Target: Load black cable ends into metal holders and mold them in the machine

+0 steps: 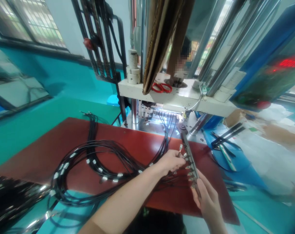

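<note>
My right hand grips the near end of a long dark metal bar, which is tilted with its far end toward the machine. Several small metal connectors sit in a row along the bar's left side. Closed in a pinch beside that row, my left hand holds a black cable's metal connector against the bar. Another metal plug sticks up just past its fingertips. A big coil of black cables with white tags lies on the reddish-brown board to the left.
Ahead stands a press with a white plate, metal posts and cables running into its lit lower mould. Red-handled scissors and cardboard rest on the plate. At right are a blue control box and a blue tray with tools.
</note>
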The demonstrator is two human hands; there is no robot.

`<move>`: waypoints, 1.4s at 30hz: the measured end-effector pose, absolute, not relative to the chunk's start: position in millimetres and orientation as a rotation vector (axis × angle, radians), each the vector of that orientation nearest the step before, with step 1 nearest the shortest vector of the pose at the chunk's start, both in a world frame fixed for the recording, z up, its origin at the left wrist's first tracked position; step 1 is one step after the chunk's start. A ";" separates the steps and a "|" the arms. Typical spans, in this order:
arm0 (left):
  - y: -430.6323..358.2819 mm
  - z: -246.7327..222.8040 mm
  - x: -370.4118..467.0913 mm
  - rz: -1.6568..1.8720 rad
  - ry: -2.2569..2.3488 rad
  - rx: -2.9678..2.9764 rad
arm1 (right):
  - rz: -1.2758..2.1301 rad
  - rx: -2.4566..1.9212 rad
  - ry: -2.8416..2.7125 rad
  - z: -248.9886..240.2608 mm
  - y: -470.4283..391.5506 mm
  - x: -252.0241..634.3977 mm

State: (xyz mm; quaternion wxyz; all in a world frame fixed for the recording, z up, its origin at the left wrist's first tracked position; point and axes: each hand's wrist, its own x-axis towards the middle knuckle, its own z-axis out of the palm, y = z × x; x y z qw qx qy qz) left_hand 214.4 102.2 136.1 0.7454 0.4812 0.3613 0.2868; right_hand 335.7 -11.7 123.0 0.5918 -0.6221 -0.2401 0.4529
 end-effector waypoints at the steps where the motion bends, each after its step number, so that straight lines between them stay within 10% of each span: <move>1: 103.1 136.0 214.0 0.623 0.766 1.033 | 1.056 -1.448 -0.543 124.2 -11.8 334.5; 42: 104.9 134.5 211.6 0.748 0.910 1.311 | 1.168 -1.424 -0.466 130.6 -11.0 333.9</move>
